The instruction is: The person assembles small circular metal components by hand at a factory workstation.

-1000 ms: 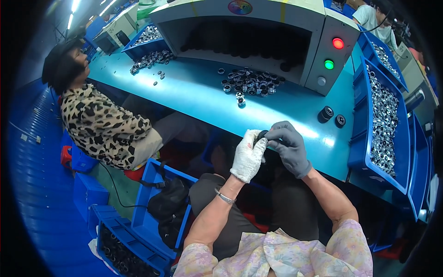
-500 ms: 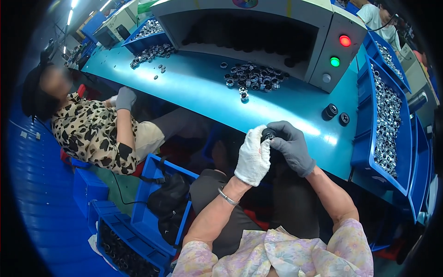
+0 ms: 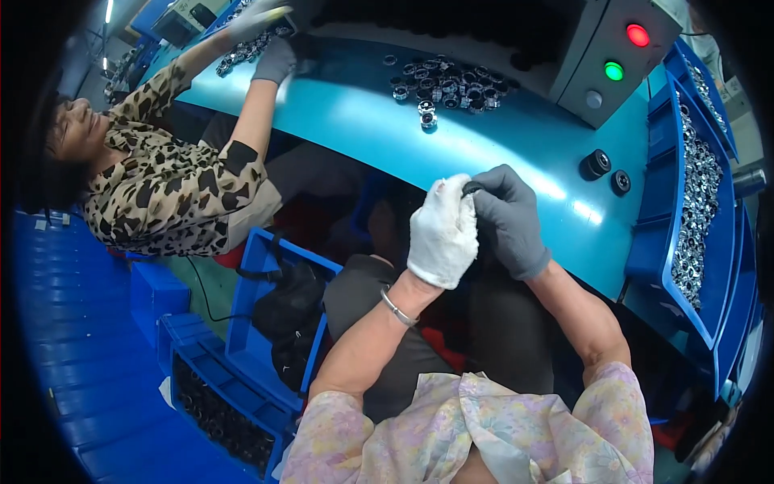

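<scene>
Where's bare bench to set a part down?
Free: turquoise tabletop between the ring pile and two black cylinders, beyond the right hand; also left of the pile, short of the co-worker's grey glove. Crowded: the pile itself, the ring-filled blue bin.

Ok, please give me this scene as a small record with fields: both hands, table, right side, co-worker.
Left hand: white fabric glove, closed on a small black part, mostly hidden
Right hand: grey glove, pinching the same part
Glossy blue-green table: heap of round black-and-silver parts; two black cylindrical parts
Right side: blue plastic bin holding silvery parts
Co-worker: animal-print shirt, arms stretched toward table's left end
</scene>
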Demonstrator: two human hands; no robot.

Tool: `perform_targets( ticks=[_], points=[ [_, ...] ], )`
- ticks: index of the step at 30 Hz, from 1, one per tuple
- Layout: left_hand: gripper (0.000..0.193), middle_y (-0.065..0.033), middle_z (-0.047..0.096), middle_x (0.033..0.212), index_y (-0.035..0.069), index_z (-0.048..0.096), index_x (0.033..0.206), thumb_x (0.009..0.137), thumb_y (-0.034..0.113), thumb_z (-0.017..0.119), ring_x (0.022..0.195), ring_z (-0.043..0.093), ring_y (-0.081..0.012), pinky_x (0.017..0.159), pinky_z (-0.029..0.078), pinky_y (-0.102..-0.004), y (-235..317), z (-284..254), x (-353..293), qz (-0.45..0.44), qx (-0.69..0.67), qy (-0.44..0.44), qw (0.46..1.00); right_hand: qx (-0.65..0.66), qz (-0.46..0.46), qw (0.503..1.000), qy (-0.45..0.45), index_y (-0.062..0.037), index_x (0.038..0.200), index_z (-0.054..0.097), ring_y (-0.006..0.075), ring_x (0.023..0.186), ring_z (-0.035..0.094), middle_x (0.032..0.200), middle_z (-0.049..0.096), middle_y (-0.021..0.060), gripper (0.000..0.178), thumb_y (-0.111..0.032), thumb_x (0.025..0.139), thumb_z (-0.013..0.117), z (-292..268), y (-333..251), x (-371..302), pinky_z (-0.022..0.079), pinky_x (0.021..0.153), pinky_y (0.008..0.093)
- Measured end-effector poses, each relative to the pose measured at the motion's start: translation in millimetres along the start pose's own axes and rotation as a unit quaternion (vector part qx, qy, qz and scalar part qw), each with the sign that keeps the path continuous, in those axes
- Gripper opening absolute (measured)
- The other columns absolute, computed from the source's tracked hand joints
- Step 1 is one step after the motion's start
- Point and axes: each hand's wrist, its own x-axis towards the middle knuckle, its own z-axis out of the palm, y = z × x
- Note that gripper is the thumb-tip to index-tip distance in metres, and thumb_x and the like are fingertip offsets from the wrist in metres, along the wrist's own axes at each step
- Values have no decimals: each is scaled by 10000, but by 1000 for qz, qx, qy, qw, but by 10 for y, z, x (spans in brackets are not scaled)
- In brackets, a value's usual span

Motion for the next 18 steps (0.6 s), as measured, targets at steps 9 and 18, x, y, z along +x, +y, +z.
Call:
perform_targets(
  ticks=[9, 18],
  points=[
    [279, -187, 649, 941, -29, 542, 1156, 885, 21, 581, 822, 662, -292, 773, 521, -333, 140, -81, -143, -189, -125, -79, 971, -124, -20, 992, -24, 27, 1099, 586, 99, 871, 589, 974, 642, 59, 232, -35, 875, 584, -84, -138, -226, 486, 772, 247],
    [204, -219, 645, 866, -15, 547, 1086, 891, 40, 555, 799, 655, -368, 701, 517, -383, 198, -88, -236, -152, -107, -116, 976, -202, 14, 977, -63, 28, 1056, 595, 102, 863, 583, 961, 641, 61, 205, -38, 862, 594, -205, -195, -322, 482, 783, 248]
  ],
)
